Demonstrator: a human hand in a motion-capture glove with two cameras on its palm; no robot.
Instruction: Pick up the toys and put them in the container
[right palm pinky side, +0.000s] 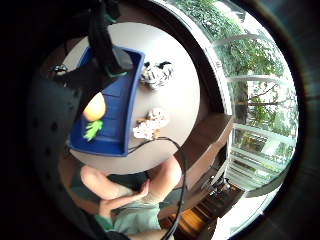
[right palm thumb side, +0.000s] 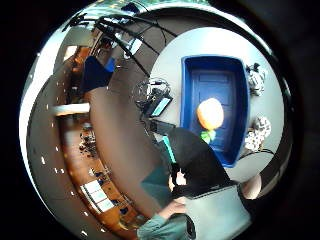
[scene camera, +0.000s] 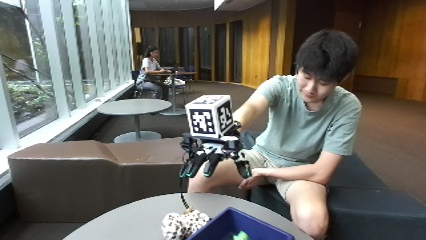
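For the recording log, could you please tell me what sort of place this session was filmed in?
Probably a public lounge or campus common area: tall windows along one side, round tables with a padded bench, and wood-panelled walls.

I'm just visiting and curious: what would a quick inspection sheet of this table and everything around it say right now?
Surface: round grey table, mostly bare.
Job's things: blue plastic rectangular container holding an orange toy with a green leafy end; black-and-white striped plush toy and brown-spotted white plush toy lie on the table beside the container.
Clutter: small dark device with a lit screen near the table edge.
Hand: black-gloved right hand hovers above the table, fingers relaxed, holding nothing.
Cables: black cable crosses the table edge.
Surroundings: brown bench, large windows, trees outside.
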